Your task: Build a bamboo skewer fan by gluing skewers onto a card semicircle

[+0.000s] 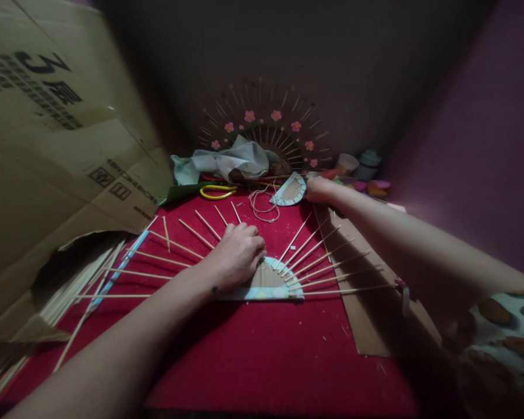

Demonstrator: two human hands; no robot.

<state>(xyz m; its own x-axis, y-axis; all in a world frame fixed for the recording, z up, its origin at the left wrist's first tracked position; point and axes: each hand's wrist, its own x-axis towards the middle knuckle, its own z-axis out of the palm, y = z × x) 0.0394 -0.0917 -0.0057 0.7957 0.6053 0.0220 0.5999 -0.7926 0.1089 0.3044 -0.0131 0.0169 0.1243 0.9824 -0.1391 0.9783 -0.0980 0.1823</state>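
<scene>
Below my left hand [240,250] lies a half-round cardboard base [271,285] edged in pale blue patterned material. Thin wooden sticks [317,259] fan out from it on the red table surface [262,361]. My left fingers are curled down at its curved edge, and whatever is between them is hidden. Farther back, my right hand [318,189] reaches to the right end of a smaller half-round piece [290,189] with the same pale blue edging. Its fingers are mostly hidden, so I cannot tell whether it grips that piece.
A large cardboard box [70,145] with a cut opening holds sticks at left. Behind are yellow-handled scissors [218,191], string [264,203], a crumpled pale cloth or sheet [231,160] and a flower-decorated stick fan [262,122]. A flat cardboard sheet [367,314] lies right.
</scene>
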